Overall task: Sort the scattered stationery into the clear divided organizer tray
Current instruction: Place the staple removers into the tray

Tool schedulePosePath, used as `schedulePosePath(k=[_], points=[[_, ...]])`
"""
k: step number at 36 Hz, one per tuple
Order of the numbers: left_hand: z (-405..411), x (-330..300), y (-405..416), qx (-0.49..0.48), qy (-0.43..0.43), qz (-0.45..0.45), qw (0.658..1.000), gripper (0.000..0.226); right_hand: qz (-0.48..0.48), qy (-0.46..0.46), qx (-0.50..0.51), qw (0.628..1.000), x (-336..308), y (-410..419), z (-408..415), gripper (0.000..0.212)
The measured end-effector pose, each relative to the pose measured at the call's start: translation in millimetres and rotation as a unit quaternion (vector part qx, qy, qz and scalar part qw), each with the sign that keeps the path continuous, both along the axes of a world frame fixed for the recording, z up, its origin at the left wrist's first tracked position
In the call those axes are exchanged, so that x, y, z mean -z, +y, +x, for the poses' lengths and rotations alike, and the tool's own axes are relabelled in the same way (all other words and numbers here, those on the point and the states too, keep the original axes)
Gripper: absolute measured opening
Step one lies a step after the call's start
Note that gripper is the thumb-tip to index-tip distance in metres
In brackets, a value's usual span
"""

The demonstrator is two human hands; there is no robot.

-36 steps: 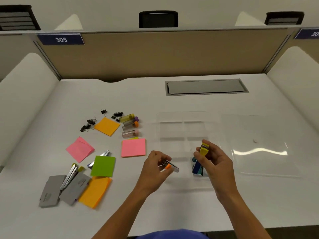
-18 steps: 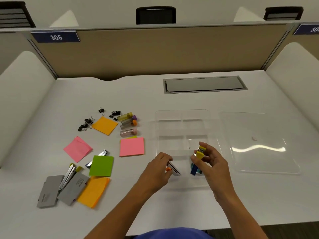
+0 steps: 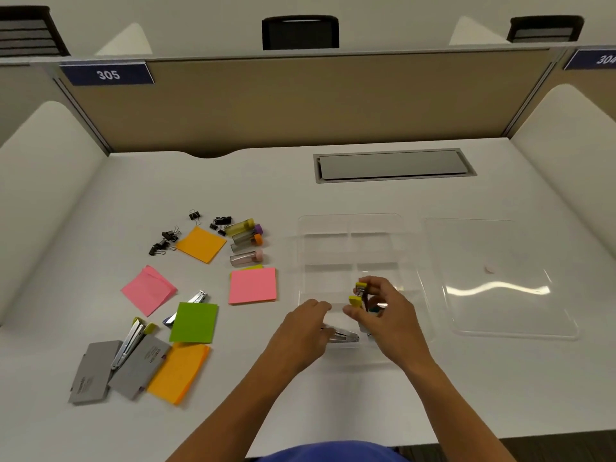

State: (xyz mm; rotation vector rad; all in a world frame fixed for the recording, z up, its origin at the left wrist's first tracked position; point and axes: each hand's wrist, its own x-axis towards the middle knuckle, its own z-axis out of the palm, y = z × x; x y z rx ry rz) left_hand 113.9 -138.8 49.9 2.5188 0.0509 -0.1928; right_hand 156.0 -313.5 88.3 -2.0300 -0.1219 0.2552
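Left hand [image 3: 301, 331] and its stapler [image 3: 343, 336] now lower, inside the tray [image 3: 413, 261].

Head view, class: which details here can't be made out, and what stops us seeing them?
- Stapler under the left hand: its near end is hidden by the fingers.
- Blue item in the tray: mostly covered by the right hand.
- Print on the grey cases: too small to read.
- Sign at top right: number cut off by the frame edge.
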Motion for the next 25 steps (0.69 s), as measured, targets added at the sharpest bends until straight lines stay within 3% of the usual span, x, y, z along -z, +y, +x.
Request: schedulePosePath(k=[5, 11, 16, 25], points=[[-21, 0, 9, -0.071, -0.076, -0.072, 0.992, 0.047, -0.063, -0.017, -0.073, 0.995, 10, 14, 2, 0.055], [-46, 2, 29, -0.138, -0.112, -0.074, 0.981, 0.040, -0.201, -0.055, -0.171, 0.963, 23, 37, 8, 0.060], [-63, 7, 46, -0.177, -0.106, -0.070, 0.976, 0.035, -0.331, -0.120, -0.193, 0.916, 35, 49, 11, 0.041], [-82, 14, 64, -0.229, -0.105, -0.060, 0.966, 0.028, -0.361, -0.112, -0.198, 0.904, 44, 56, 7, 0.043]])
